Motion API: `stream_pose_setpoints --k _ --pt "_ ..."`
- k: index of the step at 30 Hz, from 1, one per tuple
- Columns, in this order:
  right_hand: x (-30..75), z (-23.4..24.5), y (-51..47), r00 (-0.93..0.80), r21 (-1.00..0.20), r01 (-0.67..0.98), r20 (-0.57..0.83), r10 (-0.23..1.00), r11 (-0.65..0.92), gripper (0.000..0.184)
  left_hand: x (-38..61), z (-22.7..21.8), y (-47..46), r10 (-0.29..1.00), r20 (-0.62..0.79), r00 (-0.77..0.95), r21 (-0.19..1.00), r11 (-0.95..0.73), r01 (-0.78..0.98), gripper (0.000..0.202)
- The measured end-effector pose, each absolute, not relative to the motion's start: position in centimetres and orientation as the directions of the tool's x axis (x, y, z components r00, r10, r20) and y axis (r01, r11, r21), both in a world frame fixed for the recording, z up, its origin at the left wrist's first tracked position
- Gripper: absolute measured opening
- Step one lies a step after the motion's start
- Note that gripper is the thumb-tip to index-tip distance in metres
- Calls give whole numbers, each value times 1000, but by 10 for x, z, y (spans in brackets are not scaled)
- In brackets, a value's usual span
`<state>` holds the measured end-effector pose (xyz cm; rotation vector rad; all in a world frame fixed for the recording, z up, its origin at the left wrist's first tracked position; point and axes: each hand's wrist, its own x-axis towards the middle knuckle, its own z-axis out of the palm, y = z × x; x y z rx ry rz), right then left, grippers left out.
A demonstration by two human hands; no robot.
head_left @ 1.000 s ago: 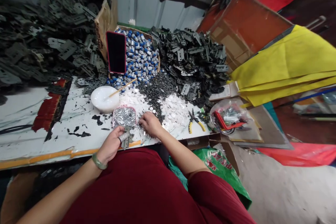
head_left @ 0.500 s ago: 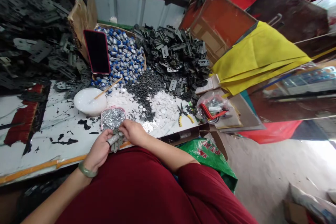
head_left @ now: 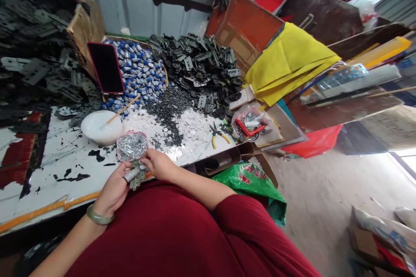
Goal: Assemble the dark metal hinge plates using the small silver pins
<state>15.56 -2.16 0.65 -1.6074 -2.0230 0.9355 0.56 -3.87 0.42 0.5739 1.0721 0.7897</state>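
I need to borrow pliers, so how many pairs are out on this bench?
1: yellow-handled pliers lying on the bench, right of the white discs. The clear bag holds an unclear red item, and the metal piles could hide more.

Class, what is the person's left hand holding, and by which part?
A grey metal bracket, pinched at its middle by the left hand's fingers; the hold is partly hidden.

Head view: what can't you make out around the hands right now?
Head view:
Grey metal bracket: partly hidden by the left hand and right hand.
Pink-rimmed foil pack: pieces inside too small to identify.
Clear plastic bag: contents blurred by the plastic.
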Motion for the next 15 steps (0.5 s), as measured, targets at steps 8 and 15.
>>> stream_pose_setpoints --k 8,15 --pt "158 5 -47 -243 -848 524 -62 968 77 9 3 3 -65 912 -363 191 906 393 -157 40" --pt "223 -10 -50 -178 -798 586 46 983 144 5 13 7 -77 836 -472 279 829 529 -184 40"
